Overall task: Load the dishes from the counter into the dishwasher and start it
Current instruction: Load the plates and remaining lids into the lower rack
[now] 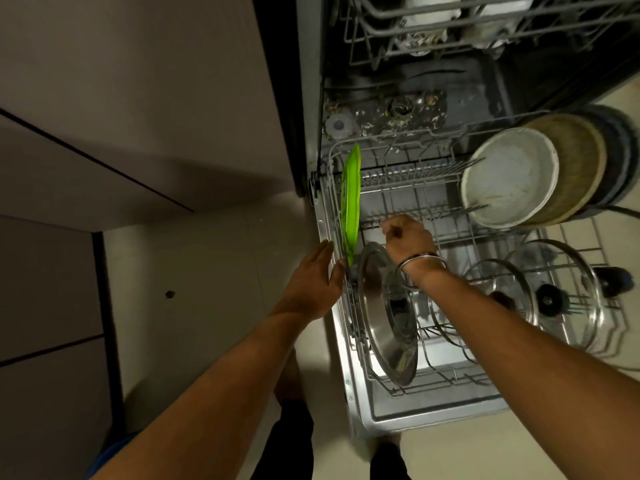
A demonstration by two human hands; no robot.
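Nearest the camera, a steel lid (388, 317) was seen standing on edge at the near left corner of the lower rack (436, 372). Just beyond it, the left hand (311, 285) was held with its grip spread, fingertips touching the rack's left rim beside the upright green plate (350, 202). The right hand (408, 237) was curled over the tines; whether anything was pinched could not be told. Glass lids (554, 289) lay at the right side, stacked plates (512, 176) at the far right corner. The green plate could be tipped against the steel lid if nudged.
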